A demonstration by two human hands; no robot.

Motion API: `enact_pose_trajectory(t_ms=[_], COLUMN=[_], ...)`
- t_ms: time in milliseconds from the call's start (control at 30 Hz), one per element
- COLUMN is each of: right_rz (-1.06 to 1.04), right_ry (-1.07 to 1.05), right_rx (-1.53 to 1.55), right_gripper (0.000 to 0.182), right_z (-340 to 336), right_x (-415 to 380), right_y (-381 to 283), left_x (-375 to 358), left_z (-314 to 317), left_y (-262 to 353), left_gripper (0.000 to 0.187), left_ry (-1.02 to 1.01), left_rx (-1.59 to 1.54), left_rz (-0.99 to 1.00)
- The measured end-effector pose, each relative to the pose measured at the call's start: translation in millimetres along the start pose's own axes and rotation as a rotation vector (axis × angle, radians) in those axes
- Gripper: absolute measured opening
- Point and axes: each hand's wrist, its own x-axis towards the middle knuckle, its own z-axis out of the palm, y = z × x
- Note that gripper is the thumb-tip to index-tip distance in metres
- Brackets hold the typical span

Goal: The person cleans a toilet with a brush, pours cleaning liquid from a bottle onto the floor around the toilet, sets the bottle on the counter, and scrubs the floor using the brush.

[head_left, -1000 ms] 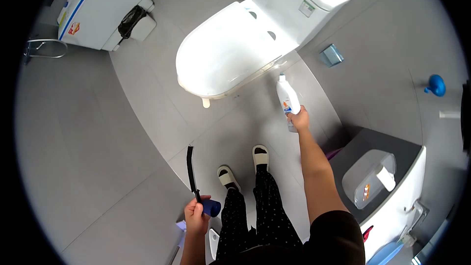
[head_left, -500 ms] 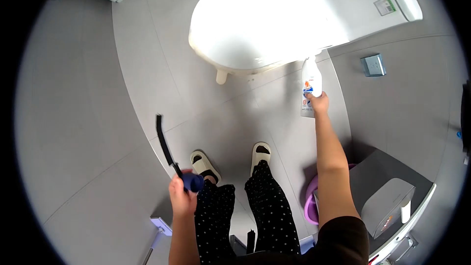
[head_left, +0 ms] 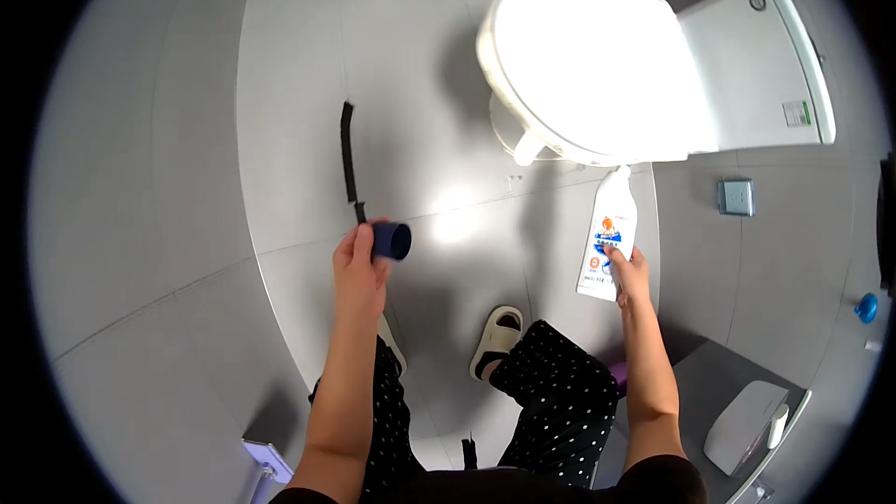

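My left hand is closed around the handle of a narrow black brush, whose long head points away from me. The same hand also holds a dark blue cap, its hollow side facing right. In my right hand is a white cleaner bottle with an orange and blue label, gripped near its base. The bottle's uncapped narrow neck points away from me, just below the edge of the toilet in the view. The toilet's lid is down.
A blue-grey wall socket is right of the bottle. A dark cabinet carrying a white box stands at lower right, a purple basin partly hidden beside it. A lilac-headed mop leans at lower left. My feet wear cream slippers.
My left hand has moved forward with the brush and cap. The bottle has tilted slightly in my right hand. The view has shifted, and the toilet sits further right with its lid plainly seen.
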Motion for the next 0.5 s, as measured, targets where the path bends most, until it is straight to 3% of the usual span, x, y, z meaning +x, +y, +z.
enact_pose_trajectory(t_ms=[233, 500], right_rz=[0.029, -0.134], right_ry=[0.014, 0.046], right_rx=[0.217, 0.539], right_gripper=[0.031, 0.025], right_z=[83, 238], right_x=[-15, 15], right_y=[39, 106], left_x=[63, 94], left_z=[-18, -30], left_y=[23, 55], left_gripper=[0.027, 0.033], left_ry=[-0.087, -0.135], left_rx=[-0.040, -0.002], left_rz=[0.097, 0.221])
